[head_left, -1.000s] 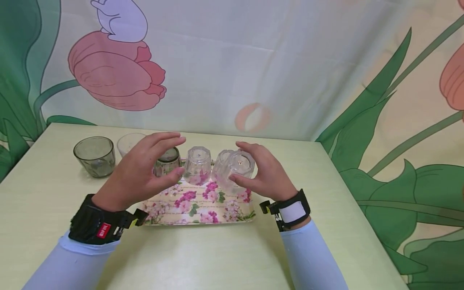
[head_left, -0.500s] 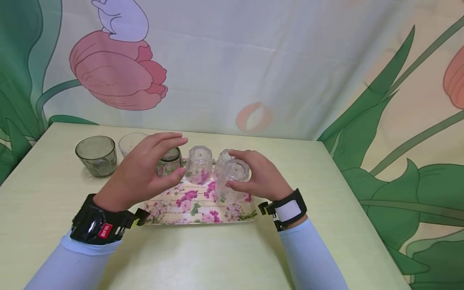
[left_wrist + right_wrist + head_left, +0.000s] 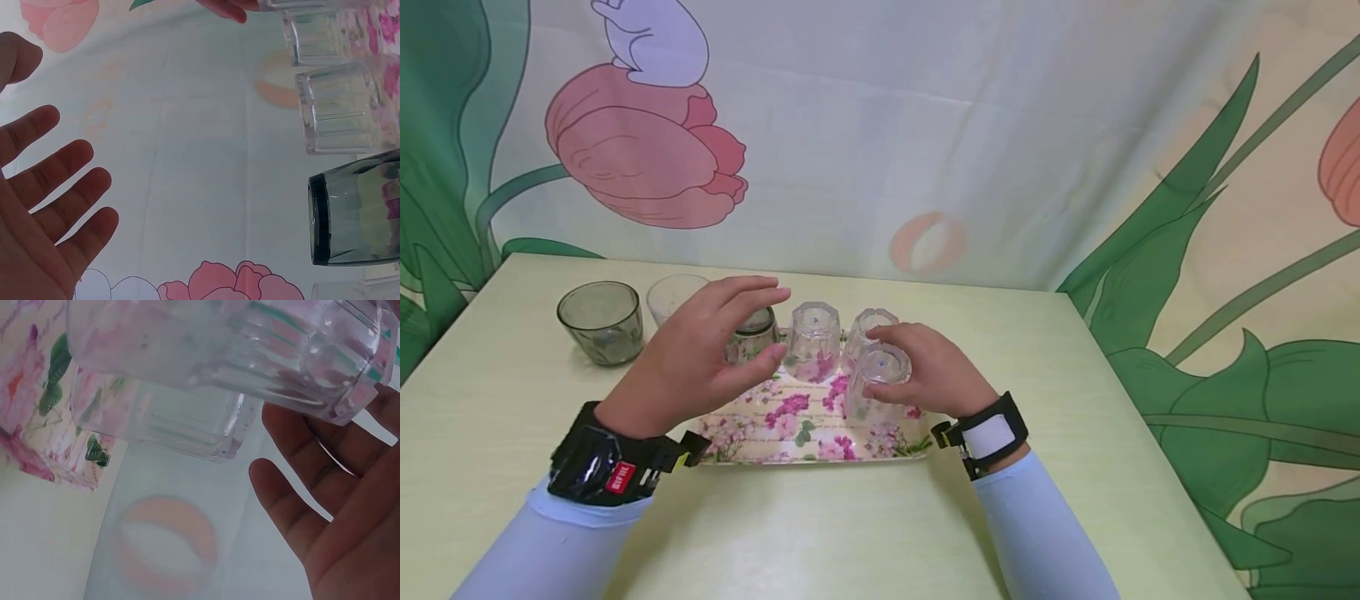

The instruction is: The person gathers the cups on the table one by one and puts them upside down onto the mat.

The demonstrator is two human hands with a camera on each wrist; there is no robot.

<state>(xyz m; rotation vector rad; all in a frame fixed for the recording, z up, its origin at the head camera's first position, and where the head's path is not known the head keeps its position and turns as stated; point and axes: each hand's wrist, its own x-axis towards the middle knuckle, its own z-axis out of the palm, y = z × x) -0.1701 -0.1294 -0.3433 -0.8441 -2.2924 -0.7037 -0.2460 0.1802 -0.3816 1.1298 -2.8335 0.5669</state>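
Note:
In the head view my right hand (image 3: 934, 371) grips an upside-down clear glass (image 3: 878, 396) near its base, over the right part of a flowered tray (image 3: 782, 408). The right wrist view shows this glass (image 3: 250, 356) large, with the lower fingers (image 3: 287, 500) off it. Behind it another inverted clear glass (image 3: 874, 318) is partly covered. A third clear glass (image 3: 814, 343) stands inverted to its left, then a smoky grey glass (image 3: 754, 337), also inverted. My left hand (image 3: 692, 358) is held in front of the smoky glass, fingers spread, holding nothing.
At the table's back left stand an upright smoky glass (image 3: 600, 325) and a clear glass (image 3: 672, 293), partly hidden by my left hand. A printed curtain (image 3: 880, 150) hangs behind the pale table (image 3: 820, 533).
My right hand has moved the clear glass toward me and slightly left, lowering it in the head view. My left hand has barely moved.

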